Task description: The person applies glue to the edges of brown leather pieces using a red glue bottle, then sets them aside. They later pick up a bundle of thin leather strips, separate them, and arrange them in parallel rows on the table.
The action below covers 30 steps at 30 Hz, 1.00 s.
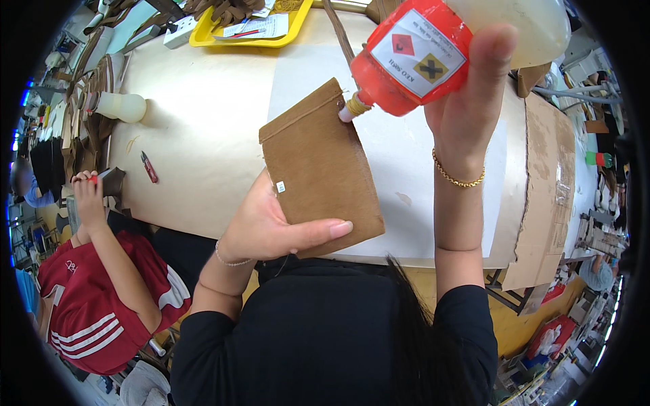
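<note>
A flat brown leather piece (321, 176), with a folded strip along its top and a small white sticker near its left edge, is held up over the table by my left hand (271, 227). The thumb lies across its lower face and the other fingers are hidden behind it. My right hand (467, 101) grips a glue bottle (416, 57), red with a white hazard label and a pale base, tipped nozzle-down. Its nozzle (352, 109), bound with yellowish bands, meets the upper right edge of the leather piece.
A yellow tray (250, 39) with papers and a pen stands at the back. On the left lie a whitish bottle (122, 107) and a small red tool (149, 168). A co-worker in a red shirt (112, 304) sits at left. Cardboard (542, 196) covers the table's right end.
</note>
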Each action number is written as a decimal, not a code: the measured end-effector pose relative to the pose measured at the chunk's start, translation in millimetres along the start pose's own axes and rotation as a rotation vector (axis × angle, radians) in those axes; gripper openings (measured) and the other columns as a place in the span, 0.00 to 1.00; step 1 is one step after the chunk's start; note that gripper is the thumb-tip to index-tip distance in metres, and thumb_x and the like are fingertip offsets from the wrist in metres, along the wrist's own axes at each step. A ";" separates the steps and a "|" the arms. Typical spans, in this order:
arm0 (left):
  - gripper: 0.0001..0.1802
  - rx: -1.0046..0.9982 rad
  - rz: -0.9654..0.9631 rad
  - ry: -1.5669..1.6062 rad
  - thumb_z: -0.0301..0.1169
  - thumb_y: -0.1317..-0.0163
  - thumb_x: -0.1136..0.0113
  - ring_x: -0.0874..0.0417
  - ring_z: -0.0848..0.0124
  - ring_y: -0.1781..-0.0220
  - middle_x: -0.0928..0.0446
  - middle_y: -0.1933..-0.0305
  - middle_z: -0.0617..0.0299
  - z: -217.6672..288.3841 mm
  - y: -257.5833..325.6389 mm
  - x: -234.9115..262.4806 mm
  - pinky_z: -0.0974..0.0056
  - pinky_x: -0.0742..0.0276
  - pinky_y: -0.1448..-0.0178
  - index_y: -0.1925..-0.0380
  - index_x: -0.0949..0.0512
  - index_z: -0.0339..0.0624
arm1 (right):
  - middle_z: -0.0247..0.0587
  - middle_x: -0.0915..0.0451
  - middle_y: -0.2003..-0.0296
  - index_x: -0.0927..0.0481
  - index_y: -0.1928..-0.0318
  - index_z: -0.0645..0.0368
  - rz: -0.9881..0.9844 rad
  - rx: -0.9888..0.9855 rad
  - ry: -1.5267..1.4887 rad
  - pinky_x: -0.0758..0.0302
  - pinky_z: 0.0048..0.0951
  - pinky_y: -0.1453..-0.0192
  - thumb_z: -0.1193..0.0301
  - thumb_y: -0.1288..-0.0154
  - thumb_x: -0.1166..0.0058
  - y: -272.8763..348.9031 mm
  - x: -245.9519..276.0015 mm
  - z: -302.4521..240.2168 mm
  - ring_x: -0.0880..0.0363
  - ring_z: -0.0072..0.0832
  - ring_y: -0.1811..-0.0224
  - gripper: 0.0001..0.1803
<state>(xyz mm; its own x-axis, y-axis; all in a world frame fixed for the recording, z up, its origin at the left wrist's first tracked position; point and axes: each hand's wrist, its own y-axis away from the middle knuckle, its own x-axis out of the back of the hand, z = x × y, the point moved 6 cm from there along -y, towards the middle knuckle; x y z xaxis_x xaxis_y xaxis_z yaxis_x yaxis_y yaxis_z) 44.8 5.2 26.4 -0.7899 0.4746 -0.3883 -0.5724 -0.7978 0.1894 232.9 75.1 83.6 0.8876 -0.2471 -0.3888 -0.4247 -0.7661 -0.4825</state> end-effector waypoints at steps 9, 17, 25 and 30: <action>0.40 -0.010 -0.002 -0.006 0.19 0.49 0.29 0.24 0.68 0.40 0.28 0.42 0.55 -0.5 -2.9 6.8 0.61 0.26 0.38 0.38 0.39 0.34 | 0.47 0.19 0.56 0.31 0.42 0.66 -0.204 -0.121 0.208 0.18 0.34 0.53 0.35 0.38 0.53 21.3 25.8 3.8 0.16 0.32 0.58 0.44; 0.34 -0.092 0.072 -0.064 0.21 0.47 0.30 0.21 0.69 0.44 0.25 0.45 0.55 3.8 -7.4 13.0 0.63 0.24 0.41 0.40 0.35 0.32 | 0.56 0.20 0.59 0.34 0.42 0.70 -0.139 -0.242 0.279 0.15 0.37 0.59 0.29 0.44 0.52 53.5 49.9 2.6 0.16 0.38 0.62 0.53; 0.28 -0.171 0.051 -0.141 0.32 0.45 0.28 0.21 0.69 0.48 0.21 0.49 0.56 -8.2 -28.9 33.0 0.64 0.24 0.44 0.47 0.26 0.33 | 0.50 0.20 0.63 0.32 0.47 0.72 -0.262 -0.445 -0.402 0.13 0.35 0.58 0.27 0.43 0.55 19.9 64.0 2.4 0.15 0.35 0.63 0.52; 0.27 -0.035 0.085 -0.532 0.31 0.44 0.30 0.22 0.68 0.47 0.22 0.50 0.56 -28.0 -52.4 53.2 0.63 0.25 0.44 0.47 0.27 0.34 | 0.48 0.18 0.57 0.31 0.44 0.67 -0.003 -0.186 0.118 0.13 0.34 0.60 0.32 0.37 0.56 8.3 63.1 2.3 0.15 0.31 0.61 0.45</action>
<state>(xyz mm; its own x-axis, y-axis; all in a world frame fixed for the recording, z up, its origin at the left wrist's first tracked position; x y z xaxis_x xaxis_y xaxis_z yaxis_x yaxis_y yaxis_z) 38.9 61.9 -29.5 -0.8406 0.5235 0.1394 -0.5011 -0.8491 0.1670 285.0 54.6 53.3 0.9080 -0.3043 -0.2879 -0.3917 -0.8604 -0.3260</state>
